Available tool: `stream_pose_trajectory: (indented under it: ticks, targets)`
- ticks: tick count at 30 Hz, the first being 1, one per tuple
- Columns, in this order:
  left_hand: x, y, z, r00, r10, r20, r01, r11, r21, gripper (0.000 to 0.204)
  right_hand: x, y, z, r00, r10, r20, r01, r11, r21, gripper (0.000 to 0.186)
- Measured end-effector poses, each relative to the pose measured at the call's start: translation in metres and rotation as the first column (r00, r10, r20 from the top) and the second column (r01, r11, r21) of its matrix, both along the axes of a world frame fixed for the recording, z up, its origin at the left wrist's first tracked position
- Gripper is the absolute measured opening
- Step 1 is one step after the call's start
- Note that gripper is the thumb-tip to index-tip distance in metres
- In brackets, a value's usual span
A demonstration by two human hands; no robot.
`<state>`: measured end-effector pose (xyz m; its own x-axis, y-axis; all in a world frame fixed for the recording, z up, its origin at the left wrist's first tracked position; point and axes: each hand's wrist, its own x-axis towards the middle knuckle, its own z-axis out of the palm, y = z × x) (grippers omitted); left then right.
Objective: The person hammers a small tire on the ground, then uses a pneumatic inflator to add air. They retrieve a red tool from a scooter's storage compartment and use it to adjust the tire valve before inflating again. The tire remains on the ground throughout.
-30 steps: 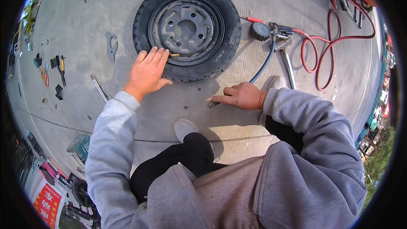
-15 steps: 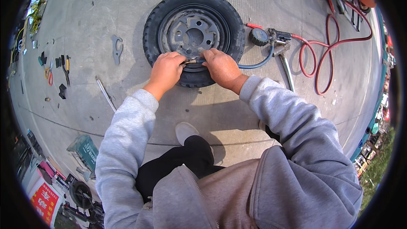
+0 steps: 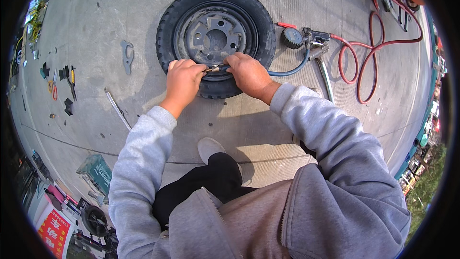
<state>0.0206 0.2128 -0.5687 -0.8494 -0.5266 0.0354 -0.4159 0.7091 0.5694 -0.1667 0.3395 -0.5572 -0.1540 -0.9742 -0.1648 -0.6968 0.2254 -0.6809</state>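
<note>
Where concrete floor (image 3: 297, 129) bears a tyre (image 3: 215, 31), both hands' fingers (image 3: 194, 69) pinch its valve (image 3: 216, 68).

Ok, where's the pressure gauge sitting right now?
In the head view the pressure gauge lies on the concrete just right of the tyre, beyond the right hand, joined to the red hose.

left hand (image 3: 183, 79): fingers curled, pinching | right hand (image 3: 248, 73): fingers curled, pinching | forearms extended forward, converging

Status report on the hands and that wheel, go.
Left hand and right hand both on the wheel, near edge. Fingers pinch a small metal fitting on the blue hose. Nothing in the way.
</note>
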Motion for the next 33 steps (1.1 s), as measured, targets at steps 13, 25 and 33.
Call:
stream_pose_trajectory:
  ticks: [13, 25, 33]
  targets:
    - [-0.001, 0.001, 0.002, 0.999, 0.04, 0.02, -0.041, 0.999, 0.022, 0.012, -0.007, -0.007, 0.005, 0.995, -0.023, 0.092, 0.015, 0.996, 0.093, 0.019]
    - [0.0, 0.0, 0.0, 0.998, 0.059, 0.022, -0.061, 0.994, 0.09, 0.01, -0.011, -0.013, 0.006, 0.987, 0.047, 0.151, -0.064, 0.992, 0.111, 0.019]
    - [0.0, 0.005, -0.006, 0.995, 0.099, 0.005, -0.099, 0.986, 0.132, 0.006, -0.007, -0.018, -0.004, 0.989, 0.084, 0.123, -0.099, 0.987, 0.125, 0.013]
